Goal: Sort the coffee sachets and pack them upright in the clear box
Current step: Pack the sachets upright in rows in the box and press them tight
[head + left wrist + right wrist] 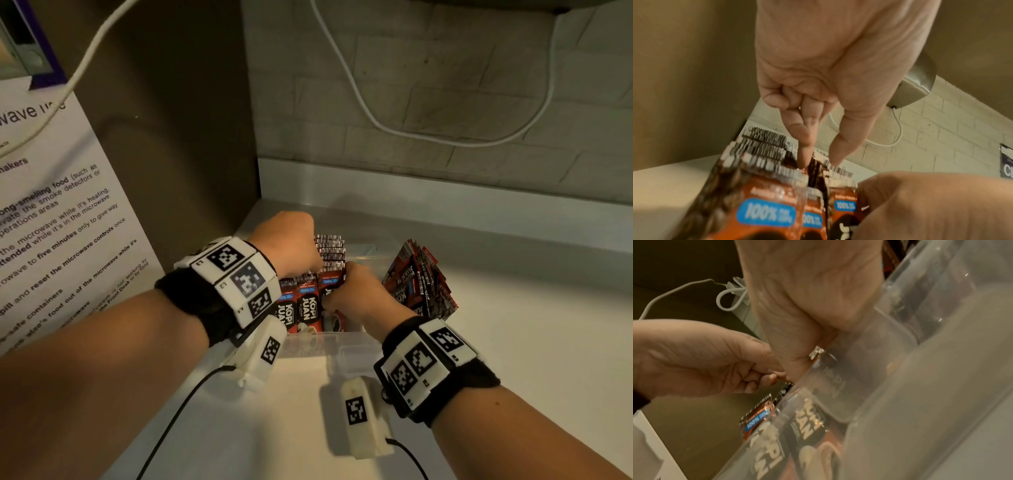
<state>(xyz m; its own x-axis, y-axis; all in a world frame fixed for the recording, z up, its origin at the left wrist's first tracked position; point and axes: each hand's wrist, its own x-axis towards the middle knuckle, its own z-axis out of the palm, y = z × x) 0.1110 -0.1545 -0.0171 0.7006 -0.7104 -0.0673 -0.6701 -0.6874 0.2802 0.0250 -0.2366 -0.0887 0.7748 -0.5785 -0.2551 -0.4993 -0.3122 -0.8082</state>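
Already the coffee sachets [310, 301] stand upright in the clear box [329, 342], printed faces toward me, long axis vertical, crimped tops up, packed in rows that fill the box's left side; its right side looks unfilled. My left hand [289, 243] is over the rear rows, and in the left wrist view its forefinger [804, 146] pokes down into a gap between sachet tops while the thumb [844, 146] points down beside it and the other fingers stay curled, so I read that grip as parting the rows, not holding. My right hand [356, 291] sits at the near right end of the row with fingers curled; it seems to pinch the top of a sachet [816, 352], though I cannot tell how firmly. A loose fan of sachets [419, 281] leans just outside the box's right wall on the worktop [531, 325], nearer my right hand, so I judge that hand fetches next.
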